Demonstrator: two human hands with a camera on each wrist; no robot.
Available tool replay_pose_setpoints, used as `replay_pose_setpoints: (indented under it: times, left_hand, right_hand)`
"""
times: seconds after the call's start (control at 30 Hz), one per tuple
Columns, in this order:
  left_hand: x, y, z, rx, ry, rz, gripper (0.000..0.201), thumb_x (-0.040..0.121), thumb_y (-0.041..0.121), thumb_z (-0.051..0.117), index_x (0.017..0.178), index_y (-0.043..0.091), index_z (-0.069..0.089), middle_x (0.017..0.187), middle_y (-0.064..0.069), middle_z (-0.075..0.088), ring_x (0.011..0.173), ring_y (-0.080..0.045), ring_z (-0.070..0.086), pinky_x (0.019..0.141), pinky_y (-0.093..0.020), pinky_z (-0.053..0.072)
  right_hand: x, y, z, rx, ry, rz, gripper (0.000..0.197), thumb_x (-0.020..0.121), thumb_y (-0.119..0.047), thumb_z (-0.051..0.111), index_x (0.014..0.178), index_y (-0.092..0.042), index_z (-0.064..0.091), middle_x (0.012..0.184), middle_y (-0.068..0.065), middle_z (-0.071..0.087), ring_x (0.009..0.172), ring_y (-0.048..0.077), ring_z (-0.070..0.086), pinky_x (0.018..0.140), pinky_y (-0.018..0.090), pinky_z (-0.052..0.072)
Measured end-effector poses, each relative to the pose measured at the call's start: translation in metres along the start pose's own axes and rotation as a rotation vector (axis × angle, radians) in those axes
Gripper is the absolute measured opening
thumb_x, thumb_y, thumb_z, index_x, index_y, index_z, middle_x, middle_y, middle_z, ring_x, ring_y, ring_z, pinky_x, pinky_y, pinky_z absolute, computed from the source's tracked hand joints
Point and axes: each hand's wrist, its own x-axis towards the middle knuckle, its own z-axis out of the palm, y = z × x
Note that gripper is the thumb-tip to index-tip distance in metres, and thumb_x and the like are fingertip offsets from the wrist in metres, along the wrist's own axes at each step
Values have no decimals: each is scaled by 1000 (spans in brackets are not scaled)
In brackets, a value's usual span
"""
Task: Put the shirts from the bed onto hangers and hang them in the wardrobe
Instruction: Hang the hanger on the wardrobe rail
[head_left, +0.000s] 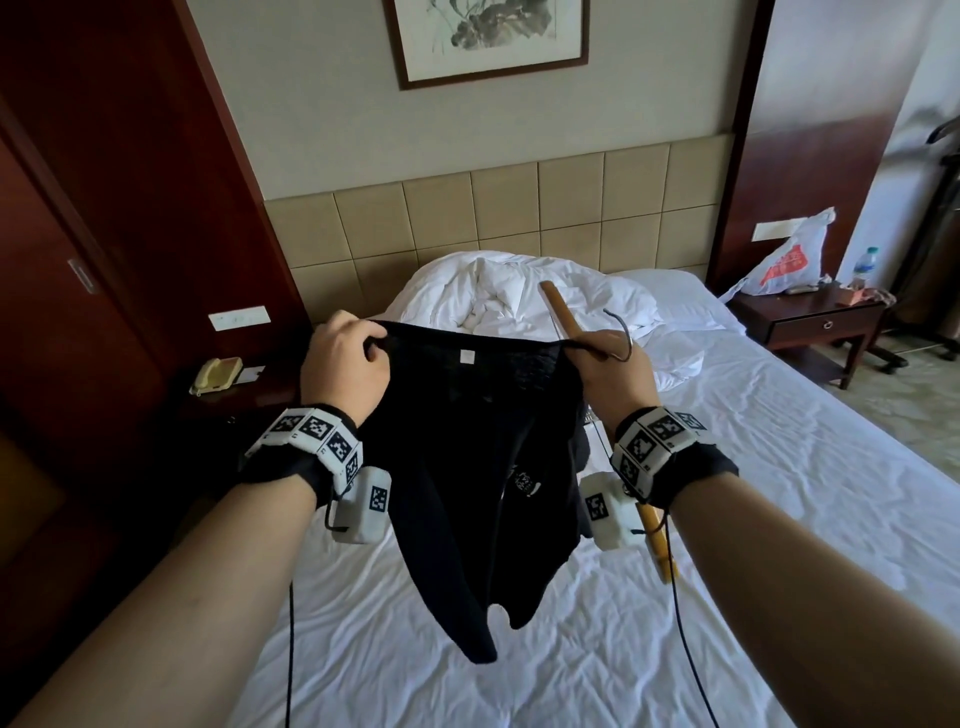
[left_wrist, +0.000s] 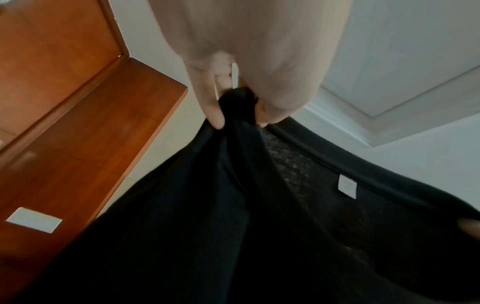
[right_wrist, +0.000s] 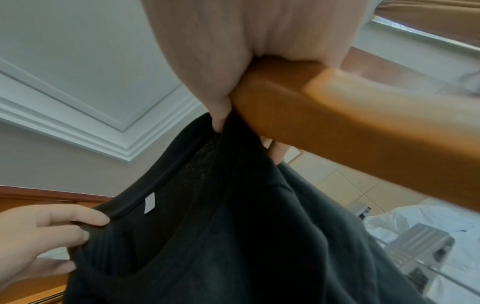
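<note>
A black shirt (head_left: 467, 478) hangs in the air above the bed (head_left: 779, 493), its neck stretched between both hands, a white label (head_left: 467, 356) showing inside the collar. My left hand (head_left: 348, 364) pinches the collar's left side (left_wrist: 233, 115). My right hand (head_left: 613, 379) grips the collar's right side together with a wooden hanger (head_left: 558, 306), whose metal hook (head_left: 623, 332) curls above the knuckles. In the right wrist view the hanger's wooden arm (right_wrist: 350, 127) crosses under the palm beside the shirt (right_wrist: 233, 236). The hanger's lower end (head_left: 657, 545) sticks out behind my right wrist.
A crumpled white duvet (head_left: 519, 296) lies at the head of the bed. On the left a dark nightstand carries a telephone (head_left: 215, 374), next to a tall wooden panel (head_left: 104, 182). On the right a bedside table (head_left: 815, 322) holds a plastic bag (head_left: 789, 260) and a bottle (head_left: 865, 265).
</note>
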Motion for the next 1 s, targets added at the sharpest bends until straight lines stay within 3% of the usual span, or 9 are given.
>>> replay_pose_setpoints:
  times: [0.1, 0.2, 0.3, 0.4, 0.53, 0.7, 0.87, 1.0]
  left_hand:
    - [2, 0, -3, -74, -9, 14, 37, 76, -11, 49, 103, 3, 70, 105, -13, 58, 100, -31, 56, 85, -28, 43]
    - [6, 7, -12, -185, -53, -32, 46, 77, -15, 45, 112, 2, 67, 112, -13, 56, 105, -24, 55, 87, -12, 33]
    - [12, 17, -19, -273, -124, -66, 51, 79, -15, 42, 121, 3, 63, 117, -10, 54, 111, -19, 51, 89, -6, 30]
    - [18, 28, -22, -301, -209, -60, 54, 81, -14, 41, 128, 5, 58, 119, -4, 51, 112, -12, 47, 83, 5, 25]
    - [25, 37, -21, -355, -311, -107, 56, 83, -11, 45, 134, 9, 55, 128, -3, 51, 114, -7, 44, 89, -6, 28]
    - [26, 41, -17, -434, -335, -175, 58, 82, -9, 46, 135, 14, 55, 131, 0, 52, 118, -10, 48, 94, -17, 34]
    - [27, 46, -13, -436, -263, -245, 58, 86, -5, 46, 141, 14, 48, 140, 0, 45, 120, -4, 40, 98, -16, 29]
    - [26, 51, -13, -428, -271, -241, 59, 88, -4, 46, 144, 14, 44, 146, -2, 41, 135, -12, 36, 100, -16, 25]
  right_hand:
    - [-2, -2, 3, 18, -16, -28, 24, 83, -19, 64, 71, -39, 68, 99, 6, 65, 90, 20, 62, 82, 37, 51]
    - [-5, 4, 3, -12, -35, -35, 18, 85, -16, 62, 79, -31, 71, 100, 6, 64, 93, 21, 61, 85, 39, 50]
    - [-8, 11, 6, -51, -39, -9, 32, 85, -14, 61, 71, -43, 64, 100, 5, 63, 94, 23, 60, 85, 40, 50]
    - [-10, 17, 11, -16, -21, 38, 38, 79, -13, 62, 65, -48, 63, 98, 3, 65, 91, 22, 62, 85, 45, 52]
    - [-10, 19, 10, 4, 1, 53, 38, 77, -7, 61, 65, -43, 64, 92, 3, 67, 90, 24, 63, 85, 44, 52]
    - [-7, 20, 5, -1, -13, 57, 27, 77, -2, 61, 80, -28, 69, 93, 0, 65, 90, 19, 61, 79, 32, 49]
    - [-8, 23, 0, 46, -41, 89, 38, 73, 0, 61, 76, -37, 67, 103, 5, 65, 93, 24, 63, 84, 40, 54]
    - [-9, 23, -2, 41, -81, 107, 41, 72, 4, 60, 77, -36, 67, 101, 9, 65, 86, 25, 62, 79, 40, 53]
